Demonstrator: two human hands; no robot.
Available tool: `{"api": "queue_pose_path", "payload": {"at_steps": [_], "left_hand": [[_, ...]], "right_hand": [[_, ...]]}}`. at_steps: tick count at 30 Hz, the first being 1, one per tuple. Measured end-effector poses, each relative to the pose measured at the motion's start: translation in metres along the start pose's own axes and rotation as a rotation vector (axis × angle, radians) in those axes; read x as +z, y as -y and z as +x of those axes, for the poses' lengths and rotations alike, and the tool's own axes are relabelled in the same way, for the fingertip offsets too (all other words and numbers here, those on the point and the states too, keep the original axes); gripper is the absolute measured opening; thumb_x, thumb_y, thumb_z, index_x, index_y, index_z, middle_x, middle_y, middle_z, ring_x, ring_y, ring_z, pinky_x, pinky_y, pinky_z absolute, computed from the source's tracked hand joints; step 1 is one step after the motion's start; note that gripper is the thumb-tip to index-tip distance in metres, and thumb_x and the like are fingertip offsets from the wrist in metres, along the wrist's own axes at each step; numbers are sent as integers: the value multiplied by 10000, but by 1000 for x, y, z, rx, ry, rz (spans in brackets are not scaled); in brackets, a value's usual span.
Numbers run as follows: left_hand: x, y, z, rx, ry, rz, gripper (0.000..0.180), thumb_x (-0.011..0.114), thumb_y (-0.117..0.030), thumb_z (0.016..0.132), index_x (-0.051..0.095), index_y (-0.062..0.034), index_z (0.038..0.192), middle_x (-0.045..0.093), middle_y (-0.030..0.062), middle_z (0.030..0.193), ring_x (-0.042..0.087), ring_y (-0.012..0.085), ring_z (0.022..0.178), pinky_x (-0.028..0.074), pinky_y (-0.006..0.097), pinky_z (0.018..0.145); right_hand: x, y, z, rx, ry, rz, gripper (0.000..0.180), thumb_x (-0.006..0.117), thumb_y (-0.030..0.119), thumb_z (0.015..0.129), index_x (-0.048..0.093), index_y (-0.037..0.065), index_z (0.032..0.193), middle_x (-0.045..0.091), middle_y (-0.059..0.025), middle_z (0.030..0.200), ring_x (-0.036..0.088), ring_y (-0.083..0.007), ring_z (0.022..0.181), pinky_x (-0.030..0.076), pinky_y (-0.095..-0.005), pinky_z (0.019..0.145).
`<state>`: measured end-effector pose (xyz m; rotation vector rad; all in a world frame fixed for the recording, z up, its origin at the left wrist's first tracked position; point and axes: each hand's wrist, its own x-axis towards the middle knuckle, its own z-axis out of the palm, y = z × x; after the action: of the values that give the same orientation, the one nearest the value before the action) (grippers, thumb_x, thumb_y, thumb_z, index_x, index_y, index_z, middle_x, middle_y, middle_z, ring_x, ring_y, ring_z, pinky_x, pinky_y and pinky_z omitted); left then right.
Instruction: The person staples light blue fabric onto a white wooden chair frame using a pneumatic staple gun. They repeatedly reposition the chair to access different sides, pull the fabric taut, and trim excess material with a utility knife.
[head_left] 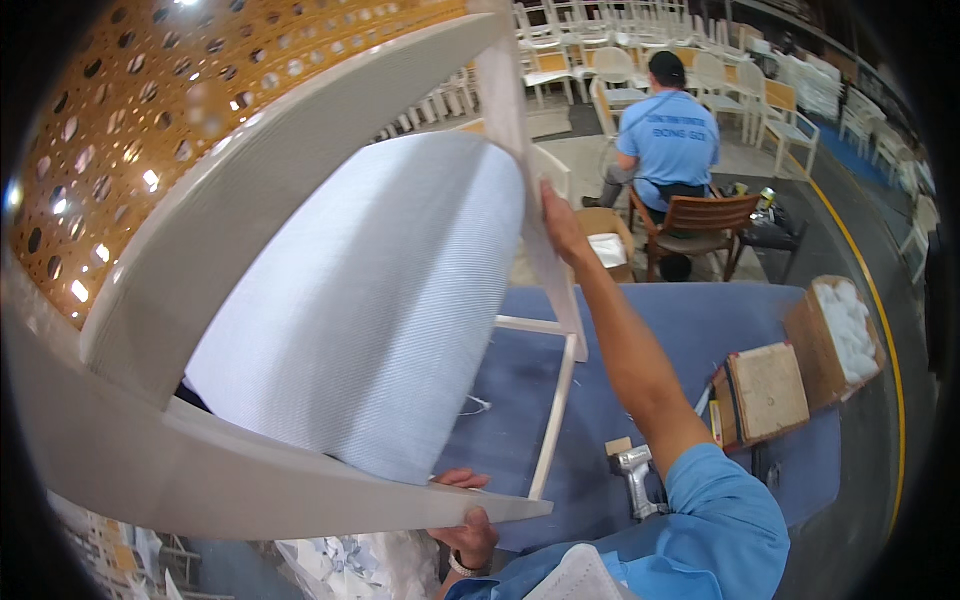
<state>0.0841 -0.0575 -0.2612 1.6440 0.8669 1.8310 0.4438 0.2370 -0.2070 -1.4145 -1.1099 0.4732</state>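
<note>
Presently: right grip (563, 228), clasping the far leg (567, 315); left grip (470, 540), clasping the near leg (370, 500). One chair (350, 310), pale-framed, tilted, between both, extending left. Metal hand tool (637, 478), on worktop (690, 320) below right grip. Risk: uneven hold might let the chair swing, scuffing its frame against the tool.

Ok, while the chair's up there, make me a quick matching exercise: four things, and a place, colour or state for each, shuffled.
Things:
1. left hand
2. right hand
3. seat cushion
4. rightmost box

Matches:
A. filled with white wads
B. on the farther leg of the chair
C. pale blue
D. on the nearer leg of the chair

Pairs: 1-D, 2-B, 3-C, 4-A
</note>
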Motion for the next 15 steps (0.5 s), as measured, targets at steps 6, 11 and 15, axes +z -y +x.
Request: {"api": "queue_pose_path", "payload": {"at_steps": [6,11,15], "left_hand": [[-24,1,-4,-5,94,192,847,545,-585,962,392,157,1341,697,185,843,651,233,897,438,444,977],[-64,13,22,-88,-57,24,887,650,-640,874,462,137,1257,692,225,925,701,260,741,551,353,657],[-127,40,58,-77,-155,-32,859,682,-655,846,536,114,1199,695,251,995,719,256,709,583,350,581]], "right_hand": [[31,38,-28,47,73,430,884,258,754,1003,701,-9,1052,704,-131,888,675,-223,735,552,-354,758],[21,47,-59,27,-20,345,871,259,712,1029,658,-45,1193,692,-165,1035,656,-254,923,509,-374,873],[-2,31,-101,27,-47,218,815,281,663,1052,539,-35,1385,623,-158,1283,613,-259,1112,451,-364,1017]]}}
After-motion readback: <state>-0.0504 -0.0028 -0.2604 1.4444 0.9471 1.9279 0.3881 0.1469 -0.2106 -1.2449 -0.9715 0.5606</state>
